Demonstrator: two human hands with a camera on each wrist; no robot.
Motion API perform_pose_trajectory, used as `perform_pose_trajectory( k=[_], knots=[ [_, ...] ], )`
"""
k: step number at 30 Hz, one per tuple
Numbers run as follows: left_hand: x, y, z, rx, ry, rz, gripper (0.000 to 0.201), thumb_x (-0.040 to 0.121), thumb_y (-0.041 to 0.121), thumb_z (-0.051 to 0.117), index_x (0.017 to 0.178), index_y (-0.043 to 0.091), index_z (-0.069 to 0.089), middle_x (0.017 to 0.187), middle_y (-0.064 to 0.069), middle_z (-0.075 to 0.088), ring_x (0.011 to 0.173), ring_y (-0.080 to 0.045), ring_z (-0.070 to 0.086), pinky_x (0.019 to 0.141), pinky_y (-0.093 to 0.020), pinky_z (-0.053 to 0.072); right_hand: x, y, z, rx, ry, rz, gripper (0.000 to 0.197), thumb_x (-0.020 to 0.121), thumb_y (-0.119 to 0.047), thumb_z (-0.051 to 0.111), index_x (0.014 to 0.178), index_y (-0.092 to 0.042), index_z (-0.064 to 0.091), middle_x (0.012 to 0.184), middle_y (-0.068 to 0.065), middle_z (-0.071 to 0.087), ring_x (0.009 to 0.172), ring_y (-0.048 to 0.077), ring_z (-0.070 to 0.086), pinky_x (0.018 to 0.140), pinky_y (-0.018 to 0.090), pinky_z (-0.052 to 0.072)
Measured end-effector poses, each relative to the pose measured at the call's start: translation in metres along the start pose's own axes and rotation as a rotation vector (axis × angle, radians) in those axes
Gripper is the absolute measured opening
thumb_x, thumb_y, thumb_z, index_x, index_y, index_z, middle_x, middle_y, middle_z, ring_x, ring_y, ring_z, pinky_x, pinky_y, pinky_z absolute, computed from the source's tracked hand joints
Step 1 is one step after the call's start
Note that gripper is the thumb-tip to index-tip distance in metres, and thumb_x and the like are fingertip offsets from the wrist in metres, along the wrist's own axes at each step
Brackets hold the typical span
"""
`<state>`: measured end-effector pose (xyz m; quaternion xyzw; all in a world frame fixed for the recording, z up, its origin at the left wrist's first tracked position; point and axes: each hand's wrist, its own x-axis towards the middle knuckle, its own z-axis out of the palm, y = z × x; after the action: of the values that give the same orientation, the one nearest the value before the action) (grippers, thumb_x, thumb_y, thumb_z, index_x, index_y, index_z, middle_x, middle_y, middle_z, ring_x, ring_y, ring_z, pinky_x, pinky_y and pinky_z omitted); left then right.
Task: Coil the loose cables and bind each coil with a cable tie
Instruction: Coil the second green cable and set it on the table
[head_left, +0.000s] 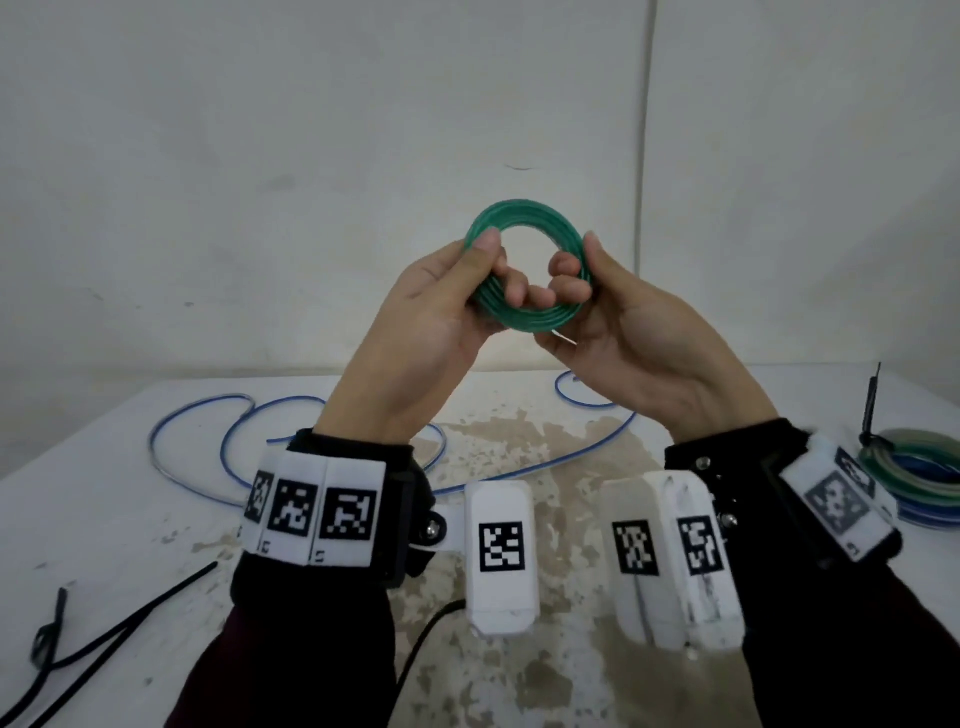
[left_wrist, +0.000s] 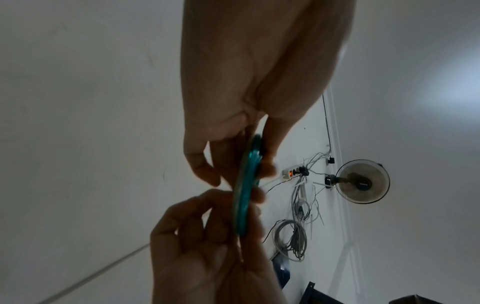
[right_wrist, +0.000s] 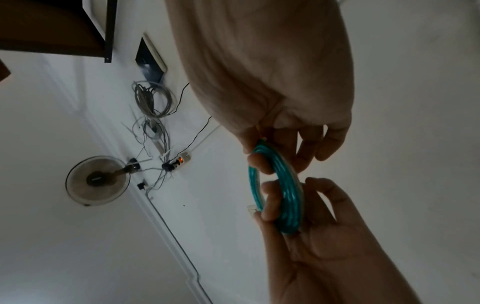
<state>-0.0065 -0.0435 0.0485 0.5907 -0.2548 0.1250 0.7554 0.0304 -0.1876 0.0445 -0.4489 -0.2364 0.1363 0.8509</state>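
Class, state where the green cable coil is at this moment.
In the head view the green cable coil is held up above the table, centre frame, gripped between the left hand and the right hand.

Green cable coil (head_left: 524, 221) glossy plastic (translucent); table (head_left: 130, 499) matt, stained.

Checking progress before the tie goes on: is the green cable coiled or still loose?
Coiled: the green cable forms a tight ring, held by the left hand and right hand.
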Motion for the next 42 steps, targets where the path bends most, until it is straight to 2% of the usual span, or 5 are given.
perform_pose_trajectory(
  k=[8,16,22,26,42],
  knots=[
    [-0.061,0.028,-0.033,0.757,0.032,-0.257,0.031,0.097,0.029,0.048,0.083,0.013,0.070,0.074,0.005,0.070,0.070,-0.007,0.062,0.065,-0.009,0.042,-0.011,0.045,0.025,-0.050,0.114,0.079,0.036,0.104,-0.025,0.030,0.073,-0.011,0.042,0.046,-0.009,0.037,0.043,0.006,0.032,0.053,0.020,0.037],
    [-0.133,0.072,-0.148,1.370,0.090,-0.765,0.030,0.094,0.032,0.055,0.086,0.006,0.068,0.081,-0.008,0.069,0.068,-0.018,0.064,0.074,-0.031,0.049,-0.040,0.137,0.069,0.014,0.102,0.404,0.040,0.104,-0.027,0.033,0.070,-0.009,0.045,0.043,-0.005,0.033,0.036,0.011,0.039,0.059,0.026,0.037],
    [-0.174,0.065,-0.188,1.639,-0.027,-1.133,0.032,0.086,0.026,0.069,0.100,-0.002,0.068,0.074,-0.007,0.065,0.067,-0.019,0.057,0.053,-0.022,0.042,-0.052,0.183,0.098,0.106,0.104,0.543,0.042,0.103,-0.031,0.034,0.069,-0.010,0.046,0.044,-0.005,0.031,0.052,0.014,0.029,0.056,0.024,0.039],
    [-0.182,0.050,-0.204,1.714,-0.044,-1.137,0.032,0.085,0.014,0.067,0.115,0.005,0.060,0.109,-0.013,0.063,0.075,-0.020,0.050,0.062,-0.023,0.041,-0.053,0.192,0.097,0.052,0.100,0.560,0.043,0.103,-0.032,0.034,0.069,-0.010,0.046,0.043,-0.005,0.032,0.054,0.017,0.034,0.060,0.026,0.039],
    [-0.158,0.029,-0.218,1.595,0.288,-0.887,0.011,0.087,0.002,0.054,0.088,0.003,0.065,0.073,-0.012,0.073,0.052,-0.013,0.061,0.062,-0.026,0.053,-0.057,0.191,0.093,-0.028,0.075,0.556,0.041,0.103,-0.032,0.034,0.071,-0.010,0.047,0.041,-0.006,0.031,0.052,0.016,0.037,0.052,0.022,0.042]
  ],
)
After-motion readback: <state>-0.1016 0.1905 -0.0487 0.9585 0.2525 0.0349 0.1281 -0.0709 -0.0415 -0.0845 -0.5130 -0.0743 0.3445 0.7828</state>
